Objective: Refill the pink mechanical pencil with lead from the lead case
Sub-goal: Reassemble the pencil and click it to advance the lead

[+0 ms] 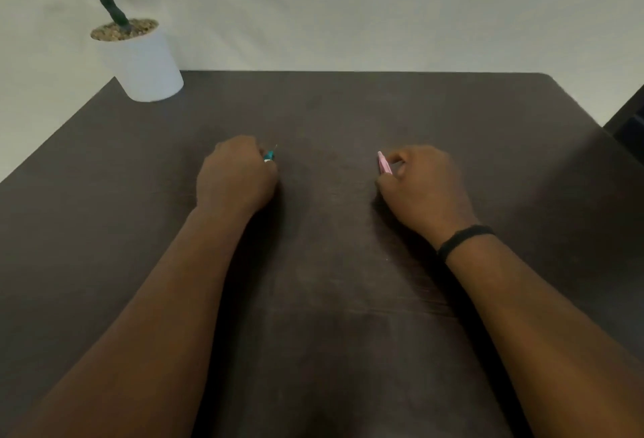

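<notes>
My left hand (235, 176) rests on the dark table (324, 263) with its fingers closed around a small teal lead case (269, 156). Only the case's top end shows, and a thin lead pokes out of it. My right hand (423, 186), about a hand's width to the right, is closed around the pink mechanical pencil (384, 163). Only the pencil's upper end sticks out past the fingers; the rest is hidden in the hand. A black band sits on my right wrist.
A white pot (143, 64) with pebbles and a dark plant stem stands at the table's far left corner. A dark chair edge (627, 117) shows at the far right. A pale wall lies behind the table.
</notes>
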